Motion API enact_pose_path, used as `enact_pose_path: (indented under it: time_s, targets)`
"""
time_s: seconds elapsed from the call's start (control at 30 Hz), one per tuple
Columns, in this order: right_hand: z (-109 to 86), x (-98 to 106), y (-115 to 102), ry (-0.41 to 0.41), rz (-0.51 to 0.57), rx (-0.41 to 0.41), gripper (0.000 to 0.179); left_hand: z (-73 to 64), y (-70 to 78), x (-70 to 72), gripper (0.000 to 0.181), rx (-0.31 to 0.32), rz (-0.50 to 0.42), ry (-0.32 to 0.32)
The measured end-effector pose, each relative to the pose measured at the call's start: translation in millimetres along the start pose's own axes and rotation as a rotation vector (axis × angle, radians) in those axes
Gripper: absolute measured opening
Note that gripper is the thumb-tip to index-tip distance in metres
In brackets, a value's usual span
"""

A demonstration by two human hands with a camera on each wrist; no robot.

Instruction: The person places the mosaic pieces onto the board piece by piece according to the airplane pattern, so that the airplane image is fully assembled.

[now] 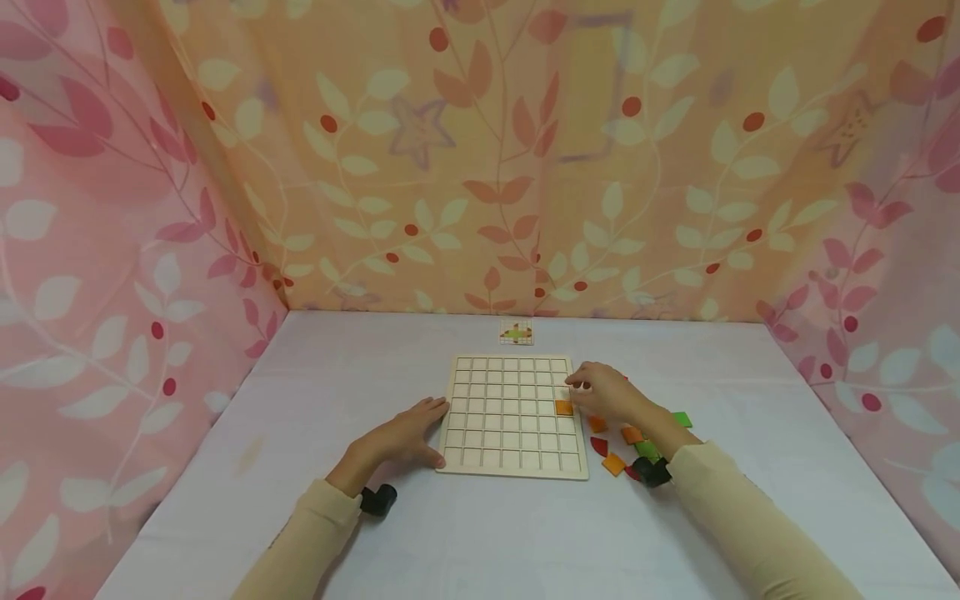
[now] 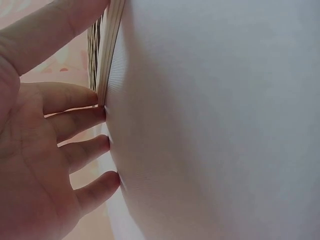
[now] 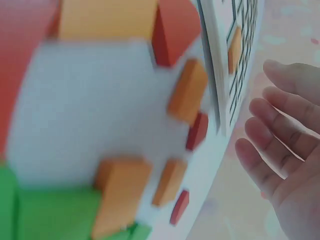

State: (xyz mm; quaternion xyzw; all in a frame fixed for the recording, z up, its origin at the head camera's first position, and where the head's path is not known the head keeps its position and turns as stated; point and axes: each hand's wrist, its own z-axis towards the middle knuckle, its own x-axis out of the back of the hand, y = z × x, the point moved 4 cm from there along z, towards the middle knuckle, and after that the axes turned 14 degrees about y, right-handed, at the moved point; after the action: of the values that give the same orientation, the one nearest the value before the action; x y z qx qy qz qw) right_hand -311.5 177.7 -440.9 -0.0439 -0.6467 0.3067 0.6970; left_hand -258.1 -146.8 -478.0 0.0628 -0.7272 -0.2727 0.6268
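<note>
Orange tile (image 1: 564, 407) on grid board (image 1: 512, 417), near right hand (image 1: 606, 393)

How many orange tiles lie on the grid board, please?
1: the orange tile sits in the rightmost column of the grid board, near the right hand, which may hide another.

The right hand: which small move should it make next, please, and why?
Probably the right hand should pick another loose tile: it looks empty, only one orange square lies on the board, and the left hand touches the board's edge.
</note>
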Motion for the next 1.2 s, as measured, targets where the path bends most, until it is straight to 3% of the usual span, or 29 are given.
enact_pose_path:
  time_s: [0.27, 0.47, 0.8, 1.03, 1.2]
  targets:
    - [7.1, 24.4, 28.8, 0.059, 0.003, -0.004, 0.027, 1.9, -1.6, -1.0, 0.097, -0.001, 0.024, -0.008]
    - [9.8, 32.0, 54.2, 0.082, -0.009, -0.016, 0.024, 0.9, 0.6, -1.0, 0.097, 0.018, 0.011, -0.020]
    - [9.8, 22.6, 79.9, -0.013, 0.014, -0.173, 0.028, 0.5, 5.1, -0.3, 0.098, 0.011, 0.017, -0.035]
    - [6.6, 23.2, 87.9, -0.024, -0.038, -0.158, 0.029, 1.1, 6.0, 0.3, 0.097, 0.015, 0.022, -0.048]
    - [5.5, 27.0, 93.4, -0.042, -0.037, -0.248, 0.032, 1.6, 4.9, 1.1, 0.098, 0.010, 0.025, -0.037]
